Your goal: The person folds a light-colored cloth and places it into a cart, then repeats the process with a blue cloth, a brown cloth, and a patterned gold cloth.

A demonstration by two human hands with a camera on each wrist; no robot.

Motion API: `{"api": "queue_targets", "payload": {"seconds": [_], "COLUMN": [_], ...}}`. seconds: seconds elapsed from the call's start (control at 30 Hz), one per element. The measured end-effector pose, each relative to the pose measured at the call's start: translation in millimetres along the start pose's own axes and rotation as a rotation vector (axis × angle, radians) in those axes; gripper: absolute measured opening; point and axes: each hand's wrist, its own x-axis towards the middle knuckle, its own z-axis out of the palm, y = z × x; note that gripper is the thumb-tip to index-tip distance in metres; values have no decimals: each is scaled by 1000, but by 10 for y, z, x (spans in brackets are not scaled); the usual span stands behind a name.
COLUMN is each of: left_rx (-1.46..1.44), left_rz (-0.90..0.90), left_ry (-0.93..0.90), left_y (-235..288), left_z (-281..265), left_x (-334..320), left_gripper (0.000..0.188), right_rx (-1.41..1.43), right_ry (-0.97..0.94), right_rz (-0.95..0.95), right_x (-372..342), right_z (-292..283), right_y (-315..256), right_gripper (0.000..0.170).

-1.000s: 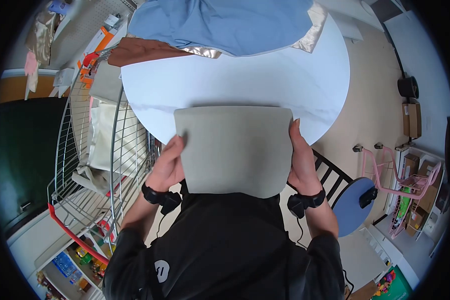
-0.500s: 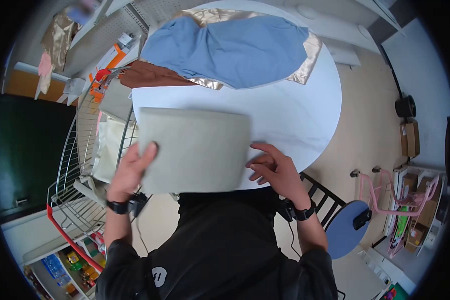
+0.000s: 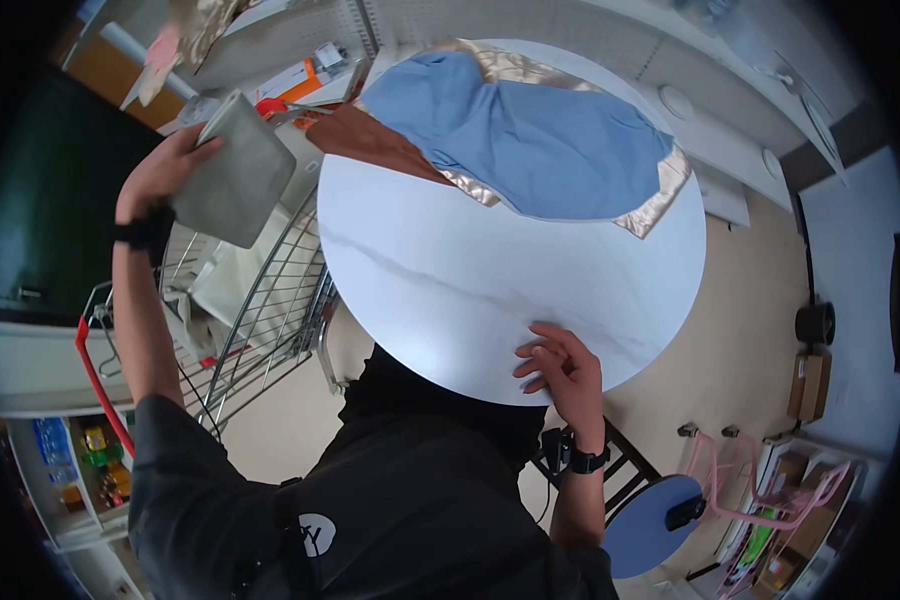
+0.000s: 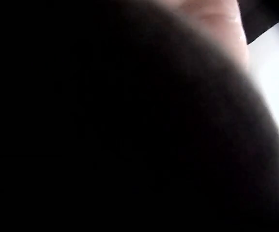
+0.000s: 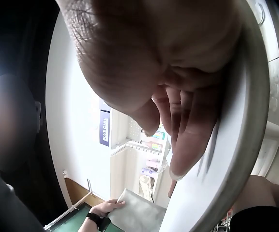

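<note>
My left hand (image 3: 160, 172) is stretched out to the left and grips a folded grey-green cloth (image 3: 242, 185) by its edge, thumb on top. The cloth hangs tilted above the wire shopping cart (image 3: 270, 290). In the left wrist view a dark shape blocks most of the picture, with a bit of skin at the top. My right hand (image 3: 572, 378) rests at the near edge of the round white table (image 3: 450, 270), fingers loosely bent and holding nothing. The right wrist view shows these fingers (image 5: 197, 130) by the tabletop.
On the table's far side lie a blue cloth (image 3: 550, 140), a shiny champagne cloth (image 3: 660, 200) and a brown cloth (image 3: 380, 145). Pale folded fabric (image 3: 240, 280) is inside the cart. A round blue stool seat (image 3: 655, 525) stands at lower right, near a pink frame (image 3: 740, 490).
The folded cloth was held in both hands before my body. My right hand let go, and my left hand carried it left over the cart. The head view has turned left.
</note>
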Motion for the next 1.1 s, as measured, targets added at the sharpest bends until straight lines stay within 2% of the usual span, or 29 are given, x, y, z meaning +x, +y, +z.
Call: {"api": "queue_targets", "payload": {"seconds": [0.17, 0.3, 0.4, 0.43, 0.47, 0.53, 0.57, 0.6, 0.67, 0.73, 0.8, 0.9, 0.97, 1.0, 1.1], "left_rx": [239, 33, -109, 3, 99, 295, 176, 270, 239, 262, 323, 348, 437, 529, 537], "left_rz": [-53, -41, -56, -26, -16, 4, -142, -31, -93, 3, 50, -162, -165, -138, -51], "left_ry": [-121, -100, -214, -231, -95, 172, 148, 284, 284, 264, 215, 13, -89, -98, -183], "left_y": [-187, -404, -642, -782, -1039, -1557, -1617, -1842, -1611, -1253, -1509, -1543, -2020, -2211, -2212], "left_z": [49, 74, 72, 68, 150, 457, 531, 757, 1085, 1491, 2099, 2819, 3350, 3523, 3475], "left_x": [390, 604, 873, 1048, 1237, 1617, 1724, 1854, 1841, 1619, 1749, 1655, 1729, 1779, 1730], "left_gripper": [49, 47, 48, 53, 55, 59, 64, 65, 67, 68, 73, 85, 93, 98, 109], "right_rx": [-26, -60, -81, -99, -117, -133, -134, -135, -126, -122, -134, -119, -128, -125, -106], "right_ry": [36, 71, 93, 109, 123, 147, 155, 164, 185, 197, 213, 211, 202, 198, 197], "right_rz": [-7, 10, 16, 24, 31, 38, 35, 31, 16, 21, 31, 13, 3, 0, 11], "right_x": [-18, -11, -1, 11, 16, 10, 9, 20, 36, 11, 25, 23, 8, 14, 8], "right_z": [46, 92, 121, 136, 155, 198, 208, 212, 215, 242, 239, 246, 232, 222, 224], "right_y": [53, 10, 5, -8, -20, -28, -33, -38, -13, 20, 6, -26, -31, -41, -35], "right_gripper": [30, 29, 28, 28, 28, 28, 28, 28, 28, 28, 27, 26, 26, 25, 24]}}
